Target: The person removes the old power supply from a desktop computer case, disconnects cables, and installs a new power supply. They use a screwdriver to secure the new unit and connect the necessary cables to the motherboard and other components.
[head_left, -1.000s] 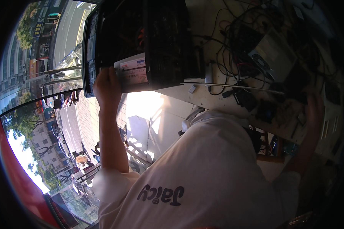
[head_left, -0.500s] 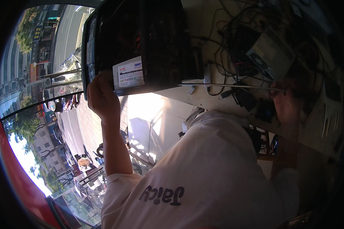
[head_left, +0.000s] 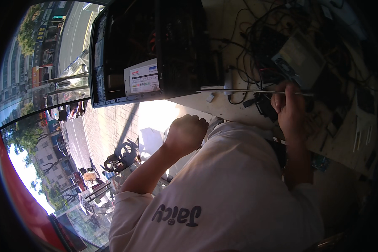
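A black computer tower (head_left: 182, 50) lies open on the bench, a silver power supply with a white label (head_left: 140, 77) inside it. My right hand (head_left: 287, 101) grips a long thin metal strip (head_left: 248, 90) that runs leftward toward the tower's corner. My left hand (head_left: 188, 131) is below the tower, off it, fingers curled with the back upward; whatever they hold, if anything, is hidden. A small pale object (head_left: 211, 97) and a white power strip (head_left: 227, 82) lie near the metal strip.
Tangled cables (head_left: 252, 38), a silver boxy part with a fan (head_left: 298, 54) and dark parts (head_left: 264, 109) crowd the workbench (head_left: 233, 111) at right. At left, beyond a glass frame, are a sunlit pavement (head_left: 113, 126), a bicycle (head_left: 115, 161) and a street (head_left: 75, 29).
My left hand has left the tower's side and moved down and right into a curl. My right hand has moved inward and up from the far right onto the metal strip.
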A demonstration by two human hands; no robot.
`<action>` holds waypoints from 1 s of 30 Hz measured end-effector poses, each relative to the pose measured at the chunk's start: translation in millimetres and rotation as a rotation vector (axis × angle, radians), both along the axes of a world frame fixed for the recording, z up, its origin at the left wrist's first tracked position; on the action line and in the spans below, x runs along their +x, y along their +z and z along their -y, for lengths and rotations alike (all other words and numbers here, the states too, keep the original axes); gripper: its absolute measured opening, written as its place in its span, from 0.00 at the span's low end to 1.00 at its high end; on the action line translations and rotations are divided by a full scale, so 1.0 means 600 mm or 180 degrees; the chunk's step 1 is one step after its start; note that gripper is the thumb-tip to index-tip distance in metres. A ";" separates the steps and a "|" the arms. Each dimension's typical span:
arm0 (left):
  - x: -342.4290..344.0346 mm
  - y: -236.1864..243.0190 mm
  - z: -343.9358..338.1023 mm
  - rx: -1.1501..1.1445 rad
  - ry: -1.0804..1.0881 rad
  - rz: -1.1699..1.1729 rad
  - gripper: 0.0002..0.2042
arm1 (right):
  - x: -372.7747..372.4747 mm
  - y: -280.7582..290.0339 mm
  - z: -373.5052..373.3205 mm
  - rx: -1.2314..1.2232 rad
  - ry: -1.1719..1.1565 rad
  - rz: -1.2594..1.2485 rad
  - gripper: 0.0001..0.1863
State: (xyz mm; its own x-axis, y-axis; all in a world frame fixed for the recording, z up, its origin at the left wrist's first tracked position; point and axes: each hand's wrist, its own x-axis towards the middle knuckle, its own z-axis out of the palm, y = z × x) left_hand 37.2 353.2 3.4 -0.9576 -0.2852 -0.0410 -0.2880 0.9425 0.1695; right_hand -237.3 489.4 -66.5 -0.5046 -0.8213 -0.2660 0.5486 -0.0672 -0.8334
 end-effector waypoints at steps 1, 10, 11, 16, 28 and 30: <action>0.000 -0.003 -0.001 0.0002 0.0005 0.0033 0.06 | 0.008 -0.002 0.005 -0.0150 -0.0145 0.0143 0.12; -0.001 -0.008 0.001 -0.0134 -0.0052 0.0292 0.05 | 0.013 -0.013 0.005 -0.0609 -0.0039 0.0310 0.14; -0.004 -0.008 0.003 -0.0125 -0.0071 0.0324 0.05 | 0.018 -0.006 0.010 -0.0464 -0.0237 0.0084 0.14; -0.037 0.007 0.010 -0.0740 -0.0187 0.0528 0.03 | 0.026 -0.026 0.004 -0.0539 -0.0460 0.0066 0.13; -0.131 0.006 0.046 -0.1959 0.0025 0.1663 0.03 | 0.032 -0.038 -0.008 -0.0485 -0.0298 0.0368 0.08; -0.134 0.016 0.051 -0.2031 -0.0123 0.1822 0.04 | 0.036 -0.045 -0.005 -0.0483 -0.0509 0.0351 0.09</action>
State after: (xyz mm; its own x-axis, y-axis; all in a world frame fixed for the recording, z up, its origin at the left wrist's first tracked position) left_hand -43.5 322.5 13.3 -0.8478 -0.3858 -0.3639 -0.1331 0.8190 -0.5582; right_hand -216.0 492.4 -93.7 -0.6062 -0.7681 -0.2065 0.6081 -0.2803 -0.7427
